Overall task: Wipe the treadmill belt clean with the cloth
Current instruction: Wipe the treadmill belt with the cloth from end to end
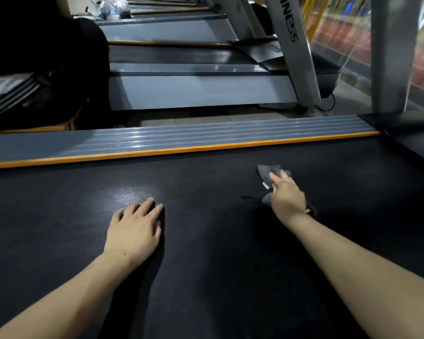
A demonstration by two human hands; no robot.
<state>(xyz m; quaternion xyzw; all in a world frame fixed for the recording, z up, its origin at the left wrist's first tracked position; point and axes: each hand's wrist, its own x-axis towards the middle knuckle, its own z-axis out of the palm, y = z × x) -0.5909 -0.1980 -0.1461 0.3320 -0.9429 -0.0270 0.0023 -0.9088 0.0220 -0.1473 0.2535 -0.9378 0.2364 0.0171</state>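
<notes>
The black textured treadmill belt [206,241] fills the lower half of the view. A dark grey cloth [267,173] lies on the belt right of centre, and my right hand [288,196] presses down on it, fingers over the cloth, part of the cloth bunched under the palm. My left hand [135,227] rests flat on the bare belt left of centre, fingers spread, holding nothing. A pale shiny patch shows on the belt just beyond my left fingertips.
A grey ribbed side rail with an orange edge strip [181,143] borders the belt's far side. Beyond a strip of floor stands another treadmill [194,89] with a silver upright [296,52]. A person in dark clothes [42,69] is at the upper left. A grey post [392,52] rises at the right.
</notes>
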